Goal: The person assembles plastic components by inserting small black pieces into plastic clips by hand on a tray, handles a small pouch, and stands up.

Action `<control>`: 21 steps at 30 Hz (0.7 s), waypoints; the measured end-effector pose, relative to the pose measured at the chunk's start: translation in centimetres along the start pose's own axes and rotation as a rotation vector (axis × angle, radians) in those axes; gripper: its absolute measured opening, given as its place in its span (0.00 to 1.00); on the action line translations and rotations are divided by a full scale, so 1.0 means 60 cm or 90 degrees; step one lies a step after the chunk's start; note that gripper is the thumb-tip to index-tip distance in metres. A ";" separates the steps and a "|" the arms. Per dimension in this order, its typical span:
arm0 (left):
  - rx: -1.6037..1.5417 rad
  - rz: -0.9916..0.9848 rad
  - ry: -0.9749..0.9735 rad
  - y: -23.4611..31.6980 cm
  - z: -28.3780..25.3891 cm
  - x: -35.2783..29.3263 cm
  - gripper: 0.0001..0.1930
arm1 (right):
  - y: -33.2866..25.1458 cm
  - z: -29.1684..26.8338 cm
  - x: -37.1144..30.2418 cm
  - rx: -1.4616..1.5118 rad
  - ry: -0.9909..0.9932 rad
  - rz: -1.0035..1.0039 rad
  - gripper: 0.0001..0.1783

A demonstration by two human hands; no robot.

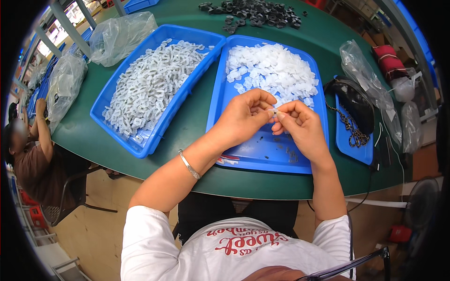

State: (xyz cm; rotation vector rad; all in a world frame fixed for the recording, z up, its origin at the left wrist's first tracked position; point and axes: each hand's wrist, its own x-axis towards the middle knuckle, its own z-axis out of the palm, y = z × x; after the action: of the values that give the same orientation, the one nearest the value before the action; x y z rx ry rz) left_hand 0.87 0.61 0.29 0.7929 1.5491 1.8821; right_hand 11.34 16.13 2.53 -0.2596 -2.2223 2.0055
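My left hand (247, 115) and my right hand (301, 127) meet over a blue tray (258, 149), fingertips pinched together. Between them is a small pale plastic piece (273, 112), mostly covered by the fingers. A heap of white translucent plastic pieces (274, 70) fills the far part of this tray. Several tiny dark bits (289, 152) lie on its near part. To the left, a deeper blue bin (149, 147) holds a large pile of greyish-white pieces with openings in them (152, 84).
Black plastic parts (258, 13) are heaped at the table's far side. On the right, a small blue tray (343, 140) carries a black bag with a chain (356, 103). Clear plastic bags (123, 37) lie at the left edge. Another person (35, 161) sits at the left.
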 end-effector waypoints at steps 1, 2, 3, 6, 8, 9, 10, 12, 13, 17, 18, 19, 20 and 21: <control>0.000 -0.001 0.000 0.001 -0.001 0.000 0.11 | -0.001 0.001 0.000 0.000 0.000 0.001 0.06; 0.014 0.001 -0.010 0.004 -0.003 -0.001 0.11 | -0.003 0.002 -0.001 0.001 -0.003 0.002 0.06; 0.028 0.003 -0.020 0.006 -0.004 -0.002 0.10 | -0.004 0.003 -0.001 0.002 -0.007 0.004 0.06; 0.051 0.011 -0.019 0.008 -0.002 -0.004 0.10 | -0.003 0.004 -0.002 -0.009 -0.006 0.003 0.06; 0.048 0.006 -0.023 0.007 -0.003 -0.003 0.10 | -0.001 -0.002 0.001 -0.001 -0.010 0.007 0.06; 0.046 0.001 -0.028 0.006 -0.002 -0.002 0.10 | -0.001 -0.004 0.001 0.006 -0.012 0.010 0.06; 0.046 0.001 -0.028 0.003 -0.002 -0.002 0.10 | -0.001 -0.004 0.001 0.006 -0.012 0.010 0.06; 0.055 0.005 -0.032 -0.001 -0.001 -0.002 0.10 | -0.002 -0.003 0.002 0.009 -0.002 0.017 0.06; 0.056 0.005 -0.032 0.000 -0.002 -0.002 0.10 | -0.001 -0.003 0.003 0.010 -0.003 0.017 0.06; 0.067 -0.003 -0.024 0.000 0.000 -0.003 0.10 | 0.000 -0.002 0.001 0.020 -0.004 0.022 0.05; 0.069 -0.006 -0.023 0.000 0.000 -0.003 0.10 | 0.000 -0.002 0.001 0.014 0.001 0.030 0.05; 0.068 -0.007 -0.023 0.002 0.002 -0.004 0.10 | 0.001 0.000 0.000 0.014 0.001 0.031 0.05; 0.085 -0.011 -0.020 0.005 0.002 -0.006 0.11 | 0.001 0.003 -0.001 0.001 0.005 0.031 0.05; 0.101 -0.015 -0.017 0.006 0.003 -0.007 0.11 | 0.001 0.004 -0.001 -0.011 0.009 0.031 0.05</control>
State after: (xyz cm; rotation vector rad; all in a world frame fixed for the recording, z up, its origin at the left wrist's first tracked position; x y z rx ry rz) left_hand 1.24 0.33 0.65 0.8614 1.6990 1.7410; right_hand 11.35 15.88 2.45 -0.3309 -2.2477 2.0021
